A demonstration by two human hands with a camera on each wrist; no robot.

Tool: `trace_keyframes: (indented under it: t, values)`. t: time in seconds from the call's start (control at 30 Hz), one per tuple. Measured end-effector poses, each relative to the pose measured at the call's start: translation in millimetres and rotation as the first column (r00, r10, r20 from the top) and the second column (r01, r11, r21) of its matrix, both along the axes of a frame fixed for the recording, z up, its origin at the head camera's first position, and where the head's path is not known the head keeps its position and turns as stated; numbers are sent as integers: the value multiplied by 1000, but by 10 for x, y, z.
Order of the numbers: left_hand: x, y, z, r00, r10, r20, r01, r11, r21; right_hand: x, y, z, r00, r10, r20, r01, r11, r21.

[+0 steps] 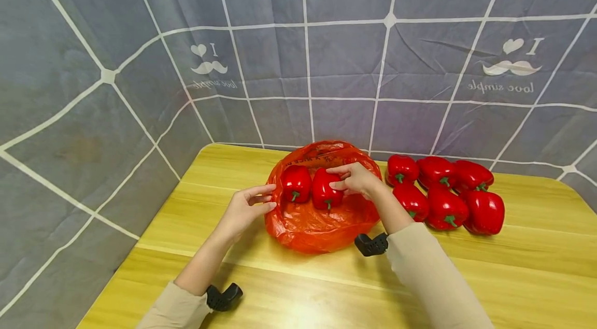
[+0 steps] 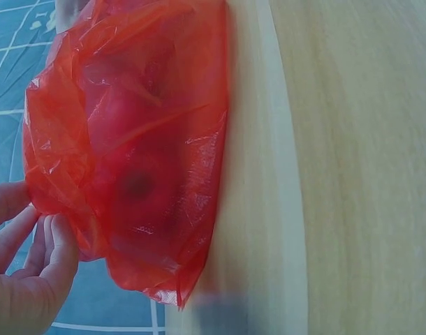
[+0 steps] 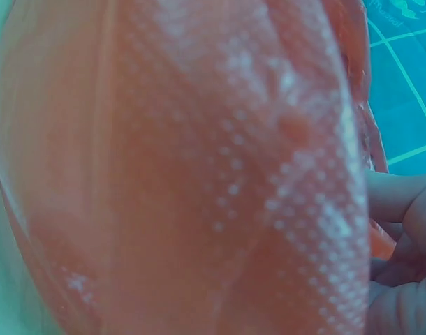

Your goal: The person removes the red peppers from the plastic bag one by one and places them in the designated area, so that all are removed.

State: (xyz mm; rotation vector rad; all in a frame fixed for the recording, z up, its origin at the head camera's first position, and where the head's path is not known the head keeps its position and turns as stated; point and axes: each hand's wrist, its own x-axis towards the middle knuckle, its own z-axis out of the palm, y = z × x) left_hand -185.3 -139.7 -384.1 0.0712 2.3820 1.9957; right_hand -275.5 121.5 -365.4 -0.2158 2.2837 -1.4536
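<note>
An orange-red plastic bag (image 1: 308,238) stands with its mouth spread wide on the wooden table. Two glossy red bell peppers are inside it. My right hand (image 1: 356,180) grips the right-hand bell pepper (image 1: 322,195) from its right side, thumb and fingers around its upper part. The other bell pepper (image 1: 296,184) sits just left of it, close beside. At the bag's left rim, my left hand (image 1: 242,210) pinches the plastic edge; the left wrist view shows its fingertips (image 2: 61,227) at the film. In the right wrist view the bag's wall (image 3: 199,174) hides the held pepper.
Several more red bell peppers (image 1: 448,208) lie clustered on the table to the right of the bag. A grey curtain (image 1: 345,59) with white lines hangs behind and at the left. The wooden table (image 1: 298,292) extends in front of the bag.
</note>
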Motion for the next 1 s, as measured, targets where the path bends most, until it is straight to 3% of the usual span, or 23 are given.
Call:
trace_keyframes:
  t: [0.53, 0.87, 1.0]
  values:
    - [6, -25, -10, 1000, 5, -8, -5, 1000, 1, 51, -13, 82, 999, -1, -44, 2, 999, 36]
    - [14, -26, -24, 1000, -23, -19, 23, 1000, -13, 96, 6, 62, 999, 9, -39, -9, 1000, 17]
    - [29, -30, -37, 1000, -7, -12, 7, 1000, -3, 126, 33, 88, 998, 13, -58, -13, 1000, 2]
